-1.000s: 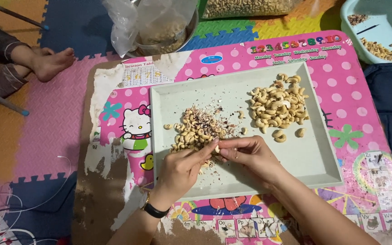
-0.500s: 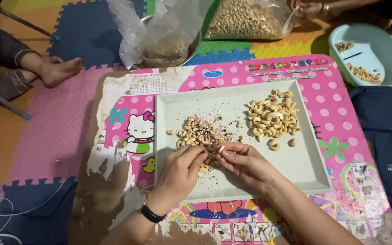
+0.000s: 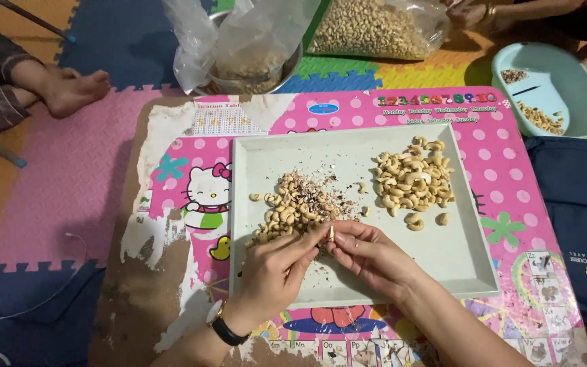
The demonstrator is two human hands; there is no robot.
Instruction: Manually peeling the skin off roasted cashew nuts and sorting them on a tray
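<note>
A pale green tray (image 3: 456,258) lies on a small pink cartoon-printed table (image 3: 511,143). On its left half sits a heap of cashews mixed with dark skin flakes (image 3: 297,200); on its right half, a pile of clean pale cashews (image 3: 412,180). Both hands meet over the tray's near middle. My right hand (image 3: 368,255) pinches one cashew (image 3: 331,234) between thumb and fingertips. My left hand (image 3: 273,272), with a black wristband, touches the same nut with its fingertips.
A metal bowl under clear plastic bags (image 3: 249,47) and a big bag of cashews (image 3: 375,27) stand beyond the table. A light blue basin (image 3: 579,88) holds nuts at the far right. Another person's foot (image 3: 69,92) rests at the left; a dark bag (image 3: 579,224) lies right.
The view has shifted slightly. My hands stay together over the tray and the cashew between the fingertips has turned more upright.
</note>
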